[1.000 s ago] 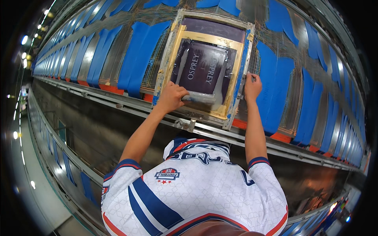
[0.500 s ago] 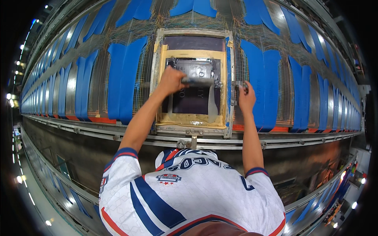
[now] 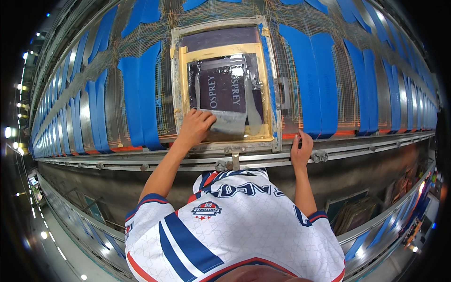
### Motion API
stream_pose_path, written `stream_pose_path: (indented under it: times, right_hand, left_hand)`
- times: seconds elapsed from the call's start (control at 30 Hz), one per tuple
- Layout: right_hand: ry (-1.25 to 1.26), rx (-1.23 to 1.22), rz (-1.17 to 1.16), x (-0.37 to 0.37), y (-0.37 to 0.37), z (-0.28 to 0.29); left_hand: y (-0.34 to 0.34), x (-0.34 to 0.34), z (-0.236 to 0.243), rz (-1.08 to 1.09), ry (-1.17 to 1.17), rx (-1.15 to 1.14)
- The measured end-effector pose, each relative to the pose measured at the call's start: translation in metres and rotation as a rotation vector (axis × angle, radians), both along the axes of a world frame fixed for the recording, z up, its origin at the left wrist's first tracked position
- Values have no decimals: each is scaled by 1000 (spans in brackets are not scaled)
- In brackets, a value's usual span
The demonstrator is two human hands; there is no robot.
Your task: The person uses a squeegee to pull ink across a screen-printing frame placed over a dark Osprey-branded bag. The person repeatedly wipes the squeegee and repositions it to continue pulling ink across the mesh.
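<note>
A screen-printing frame (image 3: 177, 89) with a metal border and yellow tape lies on the long printing table in front of me. Pale lettering shows on its dark mesh (image 3: 224, 87), and wet ink streaks run along the sides. My left hand (image 3: 196, 126) is closed on the left end of a squeegee (image 3: 226, 123), a wide greyish blade resting across the near part of the mesh. To the right of the frame's near corner, my right hand (image 3: 301, 148) hovers by the table edge. Its fingers are loosely bent and apart, holding nothing visible. A metal handle (image 3: 284, 93) sticks out from the frame's right side.
Blue fabric pieces (image 3: 312, 84) lie in rows along the table on both sides, among coloured guide lines. A metal rail (image 3: 188, 162) with stops (image 3: 319, 156) runs along the near edge. Flat panels (image 3: 354, 211) stand below at the right.
My left hand has drawn the squeegee toward me, to the near end of the mesh. My right hand has left the side handle and come down nearer the rail. The lettering now shows more clearly.
</note>
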State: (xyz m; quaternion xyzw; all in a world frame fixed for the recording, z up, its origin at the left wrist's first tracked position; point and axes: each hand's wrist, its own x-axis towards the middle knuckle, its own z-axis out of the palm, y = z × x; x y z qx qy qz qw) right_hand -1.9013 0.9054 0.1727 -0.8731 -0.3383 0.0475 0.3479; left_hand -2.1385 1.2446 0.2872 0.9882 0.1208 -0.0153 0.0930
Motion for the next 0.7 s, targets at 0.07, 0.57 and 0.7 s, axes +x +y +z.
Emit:
stream_pose_path:
  times: [0.07, 0.57, 0.7]
  right_hand:
    - [-2, -14, 2, 0, 0, -1]
    - [24, 33, -20, 4, 0, -8]
    - [41, 30, -6, 4, -1, -4]
  left_hand:
    - [-5, -7, 9, -49, 16, 0]
    - [8, 135, -25, -579, -6, -171]
    - [33, 91, 2, -501, 117, -63]
